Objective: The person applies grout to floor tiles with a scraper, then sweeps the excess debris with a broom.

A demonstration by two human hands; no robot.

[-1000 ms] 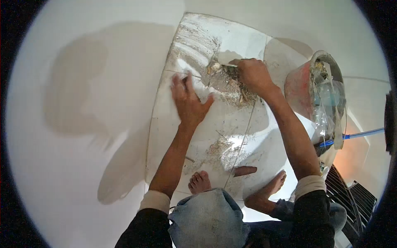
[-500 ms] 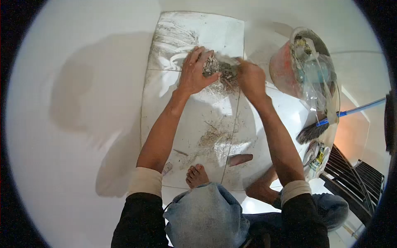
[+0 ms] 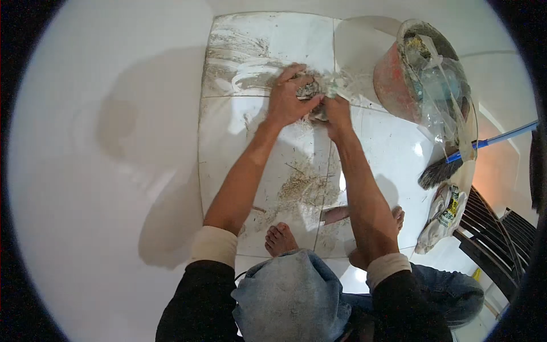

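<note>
On the dusty white floor tiles lies a heap of grey debris point(image 3: 308, 89) made of small chips and dirt. My left hand point(image 3: 288, 101) curves around its left side, fingers and thumb apart, with debris showing between them. Close against its thumb is my right hand point(image 3: 337, 115), fingers closed. A pale, thin, blurred piece point(image 3: 335, 87) sticks out above the right fist; its kind is not clear. Some debris is hidden behind the hands.
A dirty red bucket point(image 3: 388, 85) with rubbish and clear plastic stands right. A broom point(image 3: 441, 171) with a blue handle lies below it, near a crumpled bag point(image 3: 443, 219). Loose dirt point(image 3: 299, 188) and a brown shard point(image 3: 335, 215) lie near my feet. A dark slatted rack point(image 3: 496, 245) is lower right.
My right hand has moved left and slightly down, up against the left hand. My left hand has shifted right, and the debris between them is bunched into a smaller heap.
</note>
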